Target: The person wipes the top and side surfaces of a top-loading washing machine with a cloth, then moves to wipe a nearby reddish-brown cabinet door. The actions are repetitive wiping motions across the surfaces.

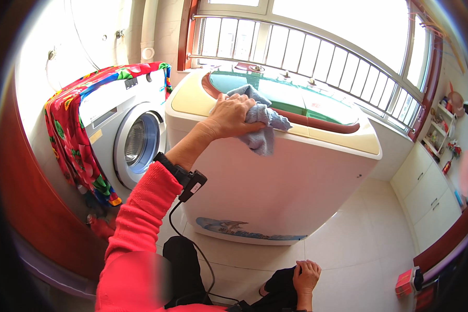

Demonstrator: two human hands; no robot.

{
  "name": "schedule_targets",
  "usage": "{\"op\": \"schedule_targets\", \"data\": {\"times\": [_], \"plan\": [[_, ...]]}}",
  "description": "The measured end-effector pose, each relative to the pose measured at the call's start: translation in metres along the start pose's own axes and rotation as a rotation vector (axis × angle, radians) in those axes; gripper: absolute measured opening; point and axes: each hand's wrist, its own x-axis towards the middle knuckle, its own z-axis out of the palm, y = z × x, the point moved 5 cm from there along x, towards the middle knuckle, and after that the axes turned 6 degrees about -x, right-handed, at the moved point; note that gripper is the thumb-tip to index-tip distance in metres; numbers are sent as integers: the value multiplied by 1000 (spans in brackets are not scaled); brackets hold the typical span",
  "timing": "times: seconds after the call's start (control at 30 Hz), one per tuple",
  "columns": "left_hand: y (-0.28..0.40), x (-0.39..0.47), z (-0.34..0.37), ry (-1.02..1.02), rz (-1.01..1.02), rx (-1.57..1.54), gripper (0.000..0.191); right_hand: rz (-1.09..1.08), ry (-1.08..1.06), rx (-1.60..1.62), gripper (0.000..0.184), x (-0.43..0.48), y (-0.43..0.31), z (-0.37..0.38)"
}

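My left hand (234, 113), its wrist wearing a black strap with a cable, presses a bunched light-blue cloth (259, 121) on the front top edge of a white twin-tub washing machine (265, 183). Part of the cloth hangs over the front panel. Greenish see-through lids (288, 101) with a brown rim lie behind the cloth. Lower right, my right hand (306, 275) rests on my knee in black trousers, with nothing visible in it.
A front-loading washing machine (119, 124) with a red floral cover (68, 144) stands at left. Metal window rails (312, 46) run behind the twin-tub. White cabinets (429, 195) line the right side. A red box (406, 281) is at lower right.
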Motion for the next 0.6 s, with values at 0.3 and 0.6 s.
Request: {"op": "schedule_targets", "data": {"times": [0.3, 0.6], "plan": [[-66, -10, -17, -1, -129, -111, 55, 3, -11, -6, 8, 1, -1, 0], [-110, -25, -39, 68, -279, 166, 46, 5, -17, -12, 8, 2, -2, 2]]}}
